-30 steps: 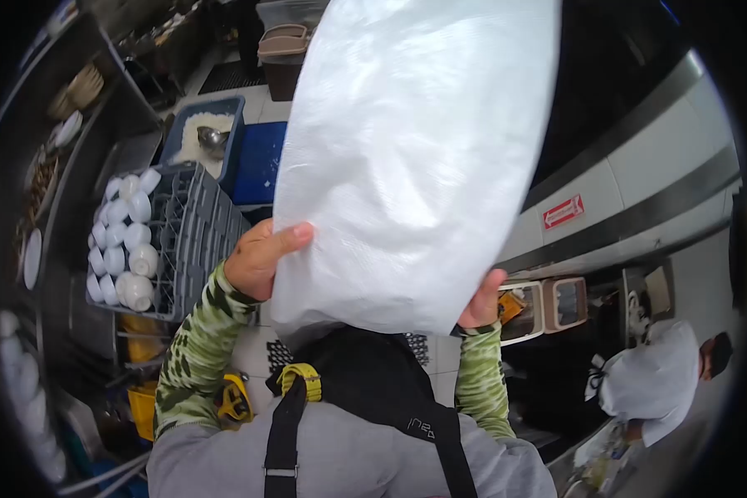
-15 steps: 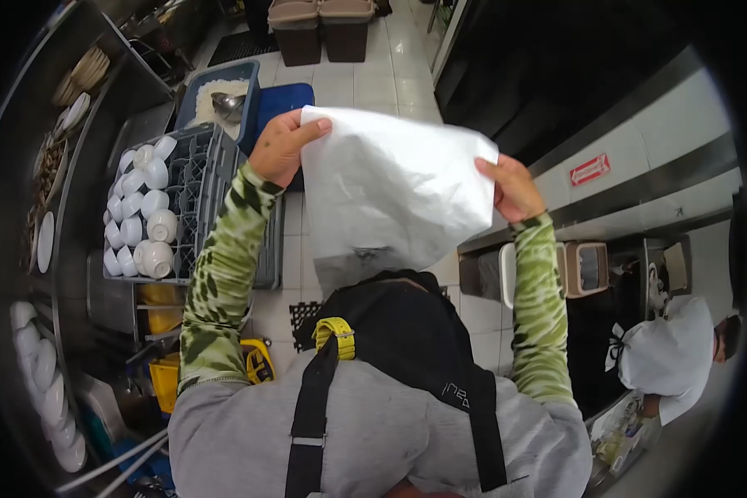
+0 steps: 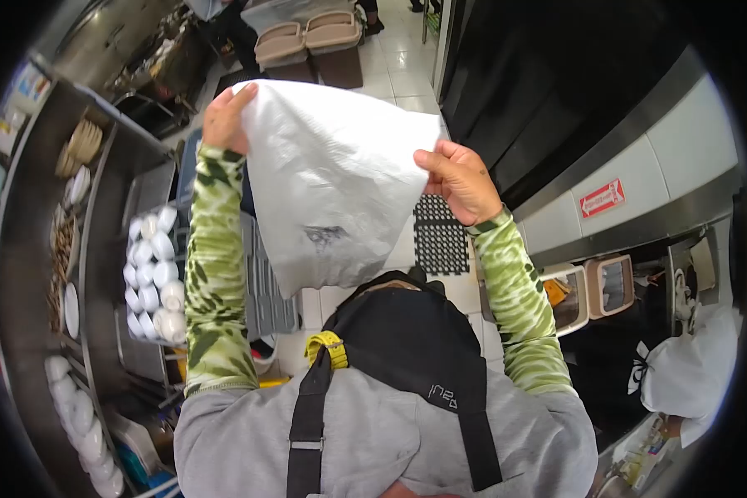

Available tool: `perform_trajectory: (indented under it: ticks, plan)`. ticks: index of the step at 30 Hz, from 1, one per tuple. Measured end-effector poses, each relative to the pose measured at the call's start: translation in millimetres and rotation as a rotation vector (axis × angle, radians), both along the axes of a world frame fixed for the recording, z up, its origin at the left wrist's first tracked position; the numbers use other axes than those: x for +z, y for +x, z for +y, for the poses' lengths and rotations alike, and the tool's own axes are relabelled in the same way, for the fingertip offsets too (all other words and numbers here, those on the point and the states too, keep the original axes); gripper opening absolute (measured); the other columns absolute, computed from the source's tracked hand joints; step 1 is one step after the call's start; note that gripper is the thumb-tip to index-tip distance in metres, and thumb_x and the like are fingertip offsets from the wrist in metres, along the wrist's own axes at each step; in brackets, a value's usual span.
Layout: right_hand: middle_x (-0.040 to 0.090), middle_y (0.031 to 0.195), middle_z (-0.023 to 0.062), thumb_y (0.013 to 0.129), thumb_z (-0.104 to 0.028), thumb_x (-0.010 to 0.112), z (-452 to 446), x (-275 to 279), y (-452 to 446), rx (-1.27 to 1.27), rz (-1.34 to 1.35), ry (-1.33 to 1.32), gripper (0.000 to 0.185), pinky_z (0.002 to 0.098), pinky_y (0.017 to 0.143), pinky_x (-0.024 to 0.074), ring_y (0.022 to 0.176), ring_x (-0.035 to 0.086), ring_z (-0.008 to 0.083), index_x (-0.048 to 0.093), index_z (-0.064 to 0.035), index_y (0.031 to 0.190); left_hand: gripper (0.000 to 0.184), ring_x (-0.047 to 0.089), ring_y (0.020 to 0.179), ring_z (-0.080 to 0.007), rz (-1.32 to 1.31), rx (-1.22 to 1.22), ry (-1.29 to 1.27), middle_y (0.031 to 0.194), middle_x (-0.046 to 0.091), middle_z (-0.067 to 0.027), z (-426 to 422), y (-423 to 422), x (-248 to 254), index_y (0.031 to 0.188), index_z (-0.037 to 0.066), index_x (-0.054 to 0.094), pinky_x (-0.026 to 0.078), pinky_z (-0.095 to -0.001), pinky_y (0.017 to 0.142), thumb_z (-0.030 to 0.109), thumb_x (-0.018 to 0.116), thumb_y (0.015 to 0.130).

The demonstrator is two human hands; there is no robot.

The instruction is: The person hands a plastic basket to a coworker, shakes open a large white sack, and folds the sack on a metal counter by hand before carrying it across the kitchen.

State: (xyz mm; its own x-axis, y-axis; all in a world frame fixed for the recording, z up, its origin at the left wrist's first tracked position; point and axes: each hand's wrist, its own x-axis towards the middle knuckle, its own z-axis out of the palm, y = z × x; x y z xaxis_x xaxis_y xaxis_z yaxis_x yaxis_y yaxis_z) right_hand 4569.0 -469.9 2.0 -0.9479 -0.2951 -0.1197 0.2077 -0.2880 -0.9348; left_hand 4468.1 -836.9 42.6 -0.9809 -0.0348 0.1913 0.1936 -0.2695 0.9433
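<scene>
A white, thin plastic bag (image 3: 332, 166) hangs between my two hands, held up in front of me with a small dark print near its lower part. My left hand (image 3: 227, 120) pinches its upper left corner between thumb and fingers. At the right edge, my right hand (image 3: 463, 178) grips the other upper corner the same way. The bag's lower end dangles free above the floor, near my black apron (image 3: 407, 332).
White cups (image 3: 153, 274) fill a rack at left, beside steel shelves (image 3: 100, 207). Lidded brown bins (image 3: 307, 50) stand ahead, and open bins (image 3: 589, 290) stand at right. A black perforated mat (image 3: 440, 236) lies on the tiles. A person in white (image 3: 689, 365) works at far right.
Both hands have moved left and the bag with them. Its lower end now hangs more to the left, and the view has shifted, showing more of the floor mat and the bins at right.
</scene>
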Motion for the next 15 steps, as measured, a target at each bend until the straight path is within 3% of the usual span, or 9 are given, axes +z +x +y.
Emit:
perform_trajectory:
  ticks: [3, 5, 8, 11, 12, 15]
  plan:
    - [0.068, 0.092, 0.0026, 0.088, -0.030, 0.076, -4.5, 1.1, -51.9, 0.127, 0.149, 0.108, 0.037, 0.0230, 0.076, 0.0519, 0.078, 0.062, 0.0093, 0.066, -0.0028, 0.110, 0.022, 0.069, 0.086, -0.0206, -0.056, 0.062, -0.043, 0.098, 0.071, -0.0096, -27.0, -54.9, 5.3, 0.107, -0.002, 0.066, 0.055, -0.0342, 0.078, 0.012, 0.069, 0.091]
    - [0.069, 0.097, 0.0051, 0.085, -0.026, 0.079, -11.8, 9.9, -68.6, 0.245, 0.057, 0.082, 0.038, 0.0252, 0.080, 0.0520, 0.085, 0.064, 0.0117, 0.065, 0.0001, 0.109, 0.023, 0.069, 0.086, -0.0219, -0.104, 0.029, -0.044, 0.099, 0.071, -0.0102, -43.6, -88.1, 5.4, 0.108, -0.002, 0.066, 0.056, -0.0354, 0.078, 0.013, 0.068, 0.091]
    - [0.069, 0.102, 0.0066, 0.081, -0.021, 0.083, -24.2, 0.4, -109.2, 0.227, 0.312, -0.075, 0.042, 0.0285, 0.084, 0.0528, 0.091, 0.065, 0.0143, 0.063, 0.0018, 0.111, 0.025, 0.069, 0.092, -0.0238, -0.136, 0.031, -0.051, 0.103, 0.071, -0.0121, -66.8, -124.2, -0.7, 0.110, -0.003, 0.066, 0.055, -0.0372, 0.085, 0.016, 0.064, 0.094]
    - [0.069, 0.105, 0.0092, 0.077, -0.016, 0.085, -47.5, -17.4, -156.3, 0.203, 0.300, -0.012, 0.054, 0.0300, 0.086, 0.0529, 0.095, 0.065, 0.0159, 0.060, 0.0022, 0.121, 0.027, 0.068, 0.097, -0.0235, -0.162, 0.090, -0.018, 0.106, 0.070, -0.0125, -75.8, -134.6, -0.6, 0.112, -0.004, 0.064, 0.053, -0.0369, 0.089, 0.017, 0.063, 0.095]
    - [0.071, 0.102, 0.0103, 0.078, -0.013, 0.082, -58.7, -28.3, -175.0, 0.103, 0.443, 0.084, 0.062, 0.0295, 0.084, 0.0531, 0.091, 0.066, 0.0155, 0.054, 0.0018, 0.131, 0.027, 0.067, 0.099, -0.0234, -0.155, 0.148, -0.016, 0.107, 0.070, -0.0126, -78.0, -137.6, 0.8, 0.113, -0.005, 0.064, 0.053, -0.0368, 0.090, 0.017, 0.063, 0.096]
    - [0.071, 0.097, 0.0103, 0.079, -0.010, 0.080, -80.5, -29.4, -216.6, -0.009, 0.429, 0.073, 0.064, 0.0282, 0.080, 0.0530, 0.087, 0.066, 0.0144, 0.050, 0.0024, 0.134, 0.033, 0.067, 0.105, -0.0246, -0.090, 0.173, -0.022, 0.114, 0.069, -0.0135, -107.4, -153.0, -1.8, 0.119, -0.004, 0.061, 0.052, -0.0380, 0.095, 0.018, 0.063, 0.095]
